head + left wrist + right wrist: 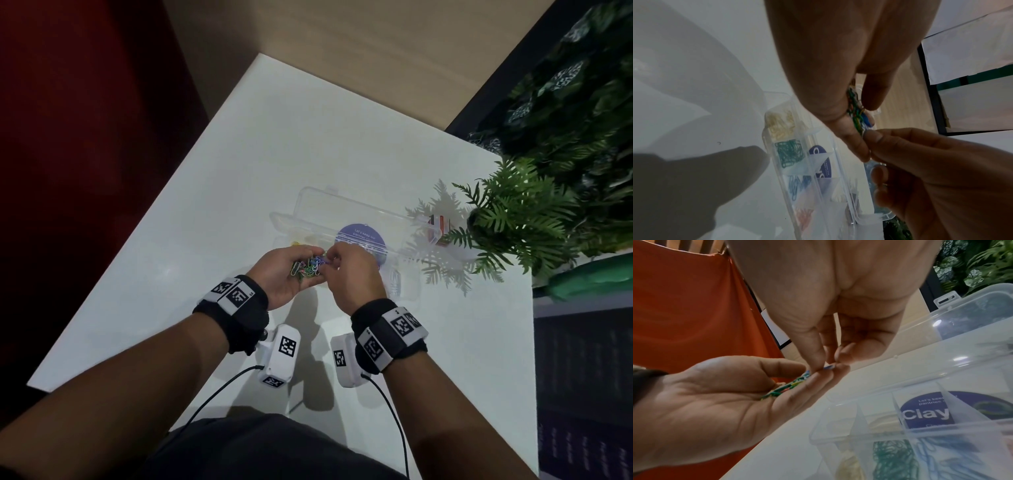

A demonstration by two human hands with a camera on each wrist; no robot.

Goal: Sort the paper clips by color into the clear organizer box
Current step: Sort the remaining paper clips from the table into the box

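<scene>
My left hand (289, 274) is cupped palm-up just in front of the box and holds a heap of mixed-colour paper clips (310, 266). My right hand (330, 261) reaches into the heap, and its thumb and fingers pinch one blue clip (829, 367) at the left fingertips. Beyond both hands the clear organizer box (342, 202) lies open on the white table. Its compartments hold yellow clips (780, 125), green clips (790, 151), blue clips (797, 186) and pink clips (803, 216). The right wrist view shows the green clips (894, 457) and the box rim (879, 431) below the hands.
A potted fern (513, 212) stands at the table's right edge with a small red-and-white packet (442, 222) beside it. A round purple label (363, 236) shows through the box. A small clear case (395, 281) lies to the right of my right hand. The table's left edge runs diagonally.
</scene>
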